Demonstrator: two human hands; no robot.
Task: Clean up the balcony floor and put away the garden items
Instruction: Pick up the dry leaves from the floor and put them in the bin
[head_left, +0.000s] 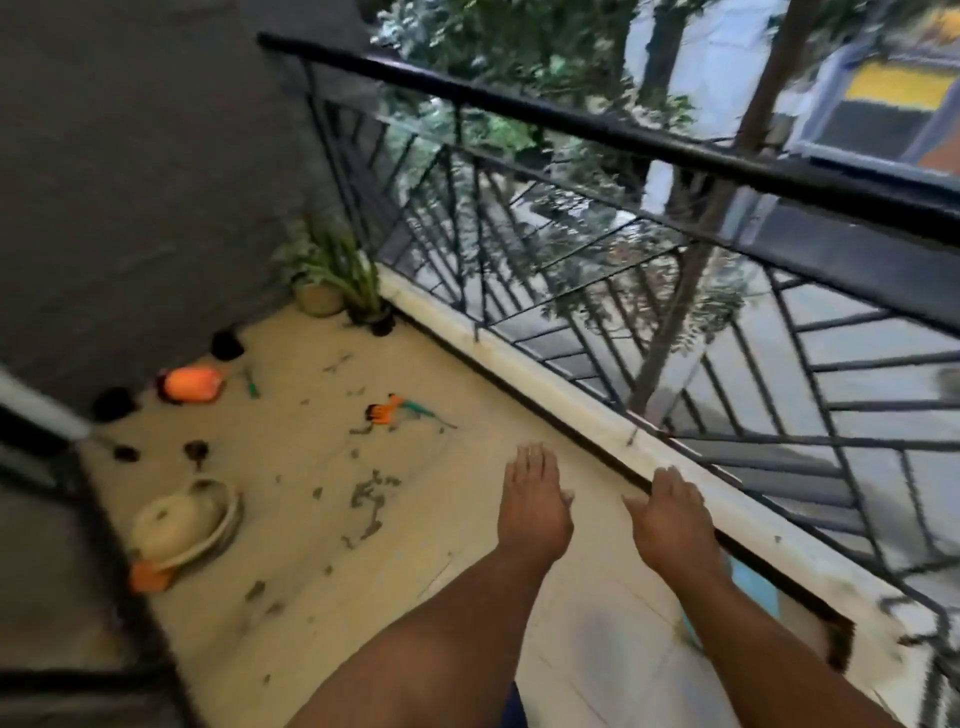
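Both empty hands, left hand (532, 501) and right hand (672, 519), hover over littered floor (322, 551).

A grey wall (130, 156) fills ten o'clock above a beige tiled floor (311, 519). A black metal railing (571, 130) runs from twelve to four o'clock. Trees and a street show beyond it, blurred.

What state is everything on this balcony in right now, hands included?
Left hand: open, fingers straight, holding nothing.
Right hand: open, holding nothing.
Orange watering can: lying on its side by the wall.
Orange gloves: lying loose on the floor.
Beige pot: tipped over on the floor.
Potted plants: upright in the corner.
Floor: strewn with dirt and leaf bits.
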